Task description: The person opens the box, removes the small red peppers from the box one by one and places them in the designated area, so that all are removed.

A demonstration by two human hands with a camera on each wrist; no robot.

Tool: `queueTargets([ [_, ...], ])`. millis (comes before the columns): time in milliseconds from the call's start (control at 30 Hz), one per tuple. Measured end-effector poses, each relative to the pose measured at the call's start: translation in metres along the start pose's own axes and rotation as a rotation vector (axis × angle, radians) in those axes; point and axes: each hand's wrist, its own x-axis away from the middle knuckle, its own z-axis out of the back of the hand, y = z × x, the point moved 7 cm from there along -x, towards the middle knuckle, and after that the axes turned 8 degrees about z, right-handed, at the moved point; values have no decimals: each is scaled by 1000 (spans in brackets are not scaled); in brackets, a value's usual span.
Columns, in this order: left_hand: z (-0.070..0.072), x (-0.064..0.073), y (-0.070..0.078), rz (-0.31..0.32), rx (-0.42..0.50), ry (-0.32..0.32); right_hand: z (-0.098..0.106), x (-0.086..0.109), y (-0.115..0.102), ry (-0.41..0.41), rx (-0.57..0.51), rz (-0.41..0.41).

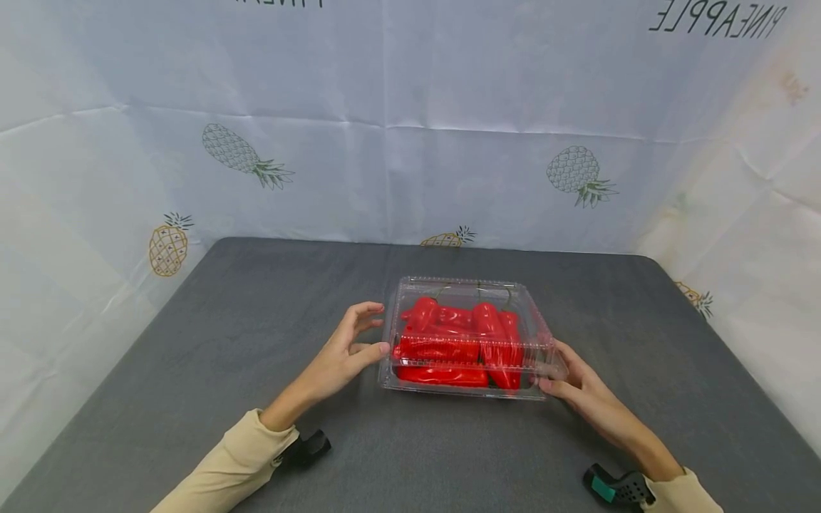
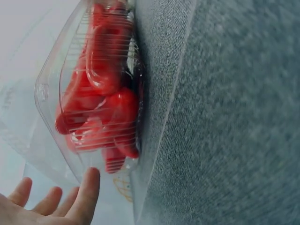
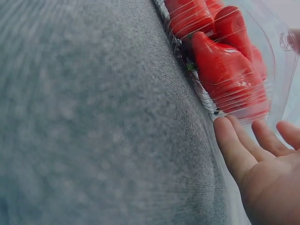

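A clear plastic clamshell box (image 1: 532, 306) lies on the grey table, with several long red peppers (image 1: 442, 349) inside and the lid over them. At its left end is my left hand (image 1: 343, 353), fingers spread and slightly bent, thumb close to the front left corner; whether the thumb touches the plastic I cannot tell. My right hand (image 1: 586, 388) rests against the box's right end, thumb at the front corner and the other fingers along the side. In the right wrist view its fingers (image 3: 234, 150) look fairly straight and partly overlap the plastic.
The grey table (image 1: 256, 299) has rounded far corners. White cloth (image 1: 385, 178) printed with pineapples hangs behind it and along both sides. Black wrist devices (image 1: 304, 449) sit at the cuffs of the beige sleeves (image 1: 231, 463).
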Motion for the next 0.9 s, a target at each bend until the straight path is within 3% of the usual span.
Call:
queueTargets([
  [300, -3, 2, 11, -109, -32, 32, -8, 1, -10, 3, -5, 86],
  [500, -2, 2, 12, -113, -30, 49, -13, 1, -15, 63, 159, 132],
  [633, -1, 2, 15, -121, -36, 61, -15, 0, -16, 90, 235, 128],
  [900, 2, -1, 21, -141, -36, 80, -18, -2, -15, 95, 231, 91],
])
